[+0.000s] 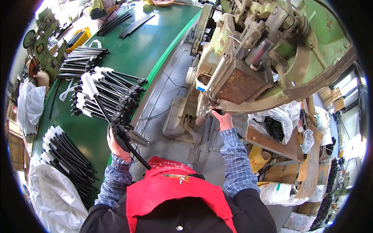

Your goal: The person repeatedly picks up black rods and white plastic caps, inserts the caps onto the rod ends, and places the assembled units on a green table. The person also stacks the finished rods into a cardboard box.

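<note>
My left hand [119,143], in a black and pink work glove, grips a black tube [102,108] by its lower part. The tube slants up to the left and ends in a white sleeve [88,85]. My right hand [224,120] is at the tooling [212,107] of a worn green riveting or press machine [242,81]. Its fingertips are partly hidden in a dark spot there, so whether they hold a part cannot be told. Beneath the raised tube lies a heap of black rods with white ends and black brackets [116,94] on the green-topped table [154,38].
More white-ended black tubes [68,157] lie at the near left beside a white sack [55,198]. A foot pedal [193,153] sits below the machine. On the right, an open plastic bag [271,125] holds black parts. Another person [102,10] works at the table's far end.
</note>
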A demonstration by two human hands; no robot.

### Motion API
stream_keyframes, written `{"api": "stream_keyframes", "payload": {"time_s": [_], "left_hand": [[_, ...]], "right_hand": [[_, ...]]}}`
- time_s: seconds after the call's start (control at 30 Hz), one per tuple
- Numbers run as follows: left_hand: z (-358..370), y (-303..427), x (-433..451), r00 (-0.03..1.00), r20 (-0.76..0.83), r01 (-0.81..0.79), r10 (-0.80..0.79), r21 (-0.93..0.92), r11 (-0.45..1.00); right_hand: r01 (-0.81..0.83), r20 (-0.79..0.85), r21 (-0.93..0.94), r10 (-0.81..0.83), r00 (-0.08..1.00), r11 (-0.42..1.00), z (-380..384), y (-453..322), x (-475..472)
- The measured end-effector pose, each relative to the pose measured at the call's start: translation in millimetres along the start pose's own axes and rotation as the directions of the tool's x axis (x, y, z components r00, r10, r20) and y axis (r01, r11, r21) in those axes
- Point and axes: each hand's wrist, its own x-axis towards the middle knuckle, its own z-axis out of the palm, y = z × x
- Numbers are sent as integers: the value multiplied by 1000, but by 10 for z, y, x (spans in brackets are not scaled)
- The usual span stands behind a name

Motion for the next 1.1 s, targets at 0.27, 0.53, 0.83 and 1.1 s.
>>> {"api": "stream_keyframes", "payload": {"time_s": [0.27,0.53,0.83,1.1], "left_hand": [[228,-328,-158,999,36,-6,0,153,988],[804,-620,-424,946,323,-147,-4,441,885],[1245,-229,-558,-83,948,-992,-307,-48,121],[1203,-594,-872,-131,553,-982,-823,44,186]], "right_hand": [[370,232,-558,-288,929,743,572,-757,-836],[-23,437,-314,165,884,949,975,-350,-1589],[-682,655,-103,566,501,724,-234,-491,-1573],[82,629,-395,204,751,915,-1246,174,-1438]]}}
